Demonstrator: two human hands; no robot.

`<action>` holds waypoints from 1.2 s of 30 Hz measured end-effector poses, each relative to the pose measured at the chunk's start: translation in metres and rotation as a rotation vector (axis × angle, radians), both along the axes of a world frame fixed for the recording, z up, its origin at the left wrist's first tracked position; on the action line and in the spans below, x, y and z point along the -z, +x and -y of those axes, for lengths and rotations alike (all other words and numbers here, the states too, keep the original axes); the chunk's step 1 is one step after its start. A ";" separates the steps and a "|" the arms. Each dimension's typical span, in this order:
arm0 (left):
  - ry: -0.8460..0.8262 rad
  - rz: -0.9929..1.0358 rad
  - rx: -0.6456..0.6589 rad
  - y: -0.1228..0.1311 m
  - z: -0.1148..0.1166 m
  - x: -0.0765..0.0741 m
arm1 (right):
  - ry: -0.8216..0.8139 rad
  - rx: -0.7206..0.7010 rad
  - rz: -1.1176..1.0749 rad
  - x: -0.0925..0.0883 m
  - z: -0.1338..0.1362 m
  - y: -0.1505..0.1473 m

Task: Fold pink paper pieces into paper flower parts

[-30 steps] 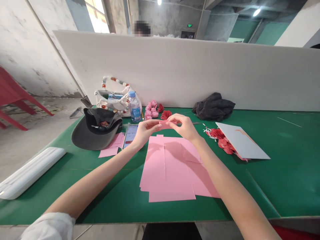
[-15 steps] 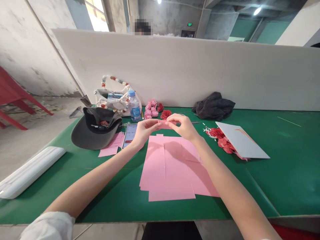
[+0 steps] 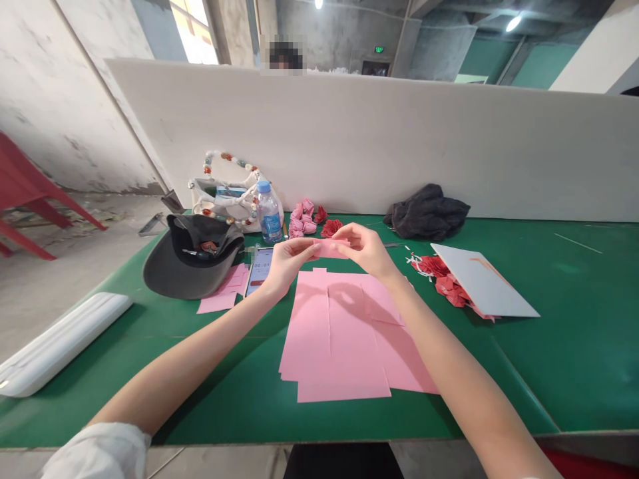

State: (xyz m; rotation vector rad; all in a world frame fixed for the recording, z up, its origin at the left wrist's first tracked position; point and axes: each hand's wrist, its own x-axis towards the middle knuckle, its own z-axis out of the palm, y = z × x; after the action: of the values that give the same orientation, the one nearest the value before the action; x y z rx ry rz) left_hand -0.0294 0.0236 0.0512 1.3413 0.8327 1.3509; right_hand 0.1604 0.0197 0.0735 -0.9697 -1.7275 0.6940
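Hands point(image 3: 327, 256) pinch a pink paper strip point(image 3: 332, 249) above a green surface point(image 3: 564, 372)

A white partition point(image 3: 379, 140) runs along the far side of the surface. Nearest the person lies a loose stack of creased pink paper sheets point(image 3: 332, 339). The strip is held in the air just beyond the stack's far edge, not touching it: the left hand point(image 3: 288, 263) grips one end between fingers and thumb, and the right hand point(image 3: 367, 251) grips the other.

To the left sit a dark cap point(image 3: 192, 266), upturned, and a white bag point(image 3: 227, 199) with a chunky beaded handle and a blue-and-white packet in its opening. A white board point(image 3: 482, 279) rests on crumpled red paper pieces point(image 3: 446, 283) at right; beyond them lies a dark cloth point(image 3: 426, 211). A phone point(image 3: 259, 269) sits beside small pink paper sheets point(image 3: 219, 294) (its screen seems to read 00:01, the rest too small to make out). A water bottle point(image 3: 269, 214) carries a blue label, unreadable. Pink paper flowers point(image 3: 301, 218) and a red paper flower point(image 3: 331, 229) stand close by.
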 end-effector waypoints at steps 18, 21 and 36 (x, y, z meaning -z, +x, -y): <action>-0.014 0.058 -0.025 0.000 -0.004 0.006 | -0.273 0.164 -0.334 0.005 -0.004 -0.004; -0.013 0.054 -0.036 0.000 -0.004 0.008 | -0.264 0.178 -0.328 0.008 -0.004 -0.005; 0.083 -0.023 -0.095 0.002 -0.009 0.022 | -0.169 0.222 -0.210 0.028 0.001 -0.030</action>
State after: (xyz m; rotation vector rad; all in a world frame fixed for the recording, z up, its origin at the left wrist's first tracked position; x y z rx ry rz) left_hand -0.0272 0.0327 0.0293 1.3983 0.8730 1.4601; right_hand 0.1304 0.0188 0.0456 -1.1420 -1.3710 0.7753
